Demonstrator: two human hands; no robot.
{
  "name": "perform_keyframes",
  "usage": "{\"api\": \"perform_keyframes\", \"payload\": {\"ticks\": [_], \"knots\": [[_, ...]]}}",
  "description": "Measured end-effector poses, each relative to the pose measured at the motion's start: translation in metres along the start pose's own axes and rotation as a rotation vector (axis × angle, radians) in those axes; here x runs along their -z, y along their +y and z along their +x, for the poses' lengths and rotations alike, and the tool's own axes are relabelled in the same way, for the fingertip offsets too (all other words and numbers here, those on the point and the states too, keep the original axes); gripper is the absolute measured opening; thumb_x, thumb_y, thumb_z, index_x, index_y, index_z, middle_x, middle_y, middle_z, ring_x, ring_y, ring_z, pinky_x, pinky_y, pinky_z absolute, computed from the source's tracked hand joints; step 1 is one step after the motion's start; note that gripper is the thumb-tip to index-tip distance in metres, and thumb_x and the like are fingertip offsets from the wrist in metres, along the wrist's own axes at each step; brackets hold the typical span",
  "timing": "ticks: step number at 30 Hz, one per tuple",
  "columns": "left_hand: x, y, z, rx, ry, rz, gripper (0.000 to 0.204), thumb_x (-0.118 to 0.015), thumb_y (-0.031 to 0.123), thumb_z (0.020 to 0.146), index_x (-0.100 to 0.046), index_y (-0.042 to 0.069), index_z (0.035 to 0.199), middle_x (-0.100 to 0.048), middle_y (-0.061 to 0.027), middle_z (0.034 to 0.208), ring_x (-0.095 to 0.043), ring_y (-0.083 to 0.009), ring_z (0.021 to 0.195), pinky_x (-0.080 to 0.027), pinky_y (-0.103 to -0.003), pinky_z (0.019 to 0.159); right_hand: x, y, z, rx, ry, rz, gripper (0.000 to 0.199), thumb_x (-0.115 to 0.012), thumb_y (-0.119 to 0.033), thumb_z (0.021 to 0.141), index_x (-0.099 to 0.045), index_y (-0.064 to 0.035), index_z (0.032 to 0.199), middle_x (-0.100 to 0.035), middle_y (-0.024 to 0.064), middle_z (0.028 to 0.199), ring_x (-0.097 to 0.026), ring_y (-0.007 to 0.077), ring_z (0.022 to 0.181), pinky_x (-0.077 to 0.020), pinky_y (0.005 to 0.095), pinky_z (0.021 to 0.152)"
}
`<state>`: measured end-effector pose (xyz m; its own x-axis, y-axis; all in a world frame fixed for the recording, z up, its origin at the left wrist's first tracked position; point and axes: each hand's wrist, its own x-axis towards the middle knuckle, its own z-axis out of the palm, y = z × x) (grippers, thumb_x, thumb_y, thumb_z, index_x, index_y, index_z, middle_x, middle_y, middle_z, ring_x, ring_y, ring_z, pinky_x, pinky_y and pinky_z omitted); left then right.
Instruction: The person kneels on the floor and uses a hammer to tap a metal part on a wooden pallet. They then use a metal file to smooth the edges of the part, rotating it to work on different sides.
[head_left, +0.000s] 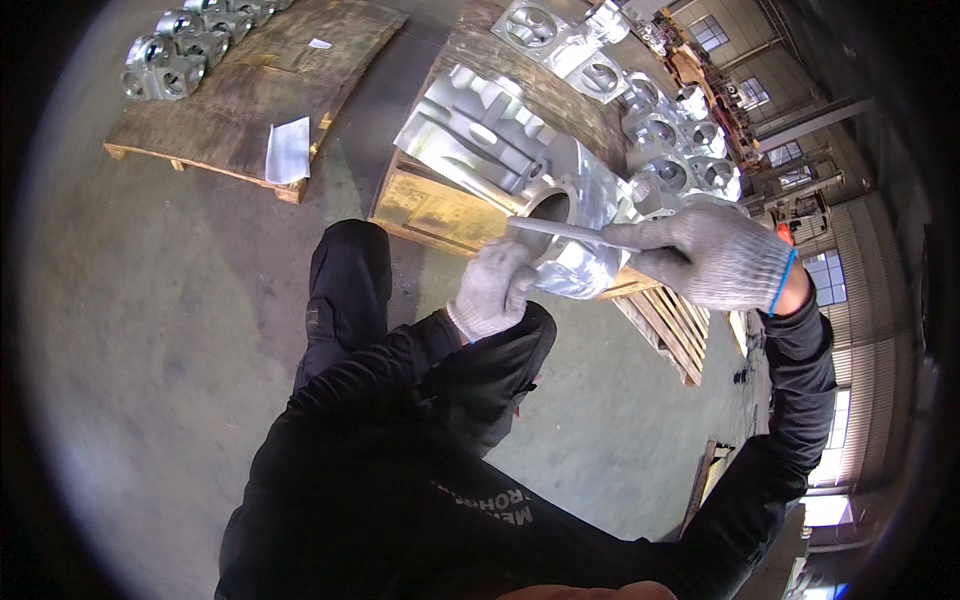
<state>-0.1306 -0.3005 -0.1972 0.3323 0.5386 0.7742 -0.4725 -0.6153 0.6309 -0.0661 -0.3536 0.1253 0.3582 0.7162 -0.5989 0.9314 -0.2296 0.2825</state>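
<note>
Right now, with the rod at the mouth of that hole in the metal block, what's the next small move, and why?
Probably ease the rod a little deeper into the hole. Its tip sits at the rim, the right hand holds the far end, and the left hand steadies the metal block just below the opening, so both look set for a short push.

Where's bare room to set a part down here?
Free: the far pallet between its corner castings and the paper sheet; also the floor strip between pallets. Crowded: the near pallet, packed with metal blocks by both gloved hands.
</note>
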Motion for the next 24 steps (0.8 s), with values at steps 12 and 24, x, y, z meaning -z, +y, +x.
{"api": "perform_keyframes", "payload": {"ticks": [12,24], "knots": [[-0.004,-0.005,-0.002,0.003,-0.001,-0.001,0.027,-0.056,0.03,0.099,-0.059,0.004,0.101,-0.062,-0.0197,0.092,-0.06,-0.0447,0.087,-0.049,-0.05,0.078,-0.002,0.055,0.021,0.176,-0.204,0.326,0.046,-0.055,-0.037,0.106,-0.058,-0.0147,0.146,-0.068,0.0099,0.08,-0.063,0.014,0.069,-0.054,0.0305,0.068],[-0.007,0.003,0.008,0.063,0.038,0.012,0.034,-0.053,0.033,0.103,-0.064,0.002,0.103,-0.066,-0.022,0.097,-0.063,-0.045,0.092,-0.05,-0.051,0.082,-0.004,0.063,0.026,0.312,-0.115,0.279,0.046,-0.054,-0.029,0.106,-0.055,-0.0099,0.148,-0.065,0.0028,0.07,-0.06,0.011,0.059,-0.0547,0.0304,0.064]]}}
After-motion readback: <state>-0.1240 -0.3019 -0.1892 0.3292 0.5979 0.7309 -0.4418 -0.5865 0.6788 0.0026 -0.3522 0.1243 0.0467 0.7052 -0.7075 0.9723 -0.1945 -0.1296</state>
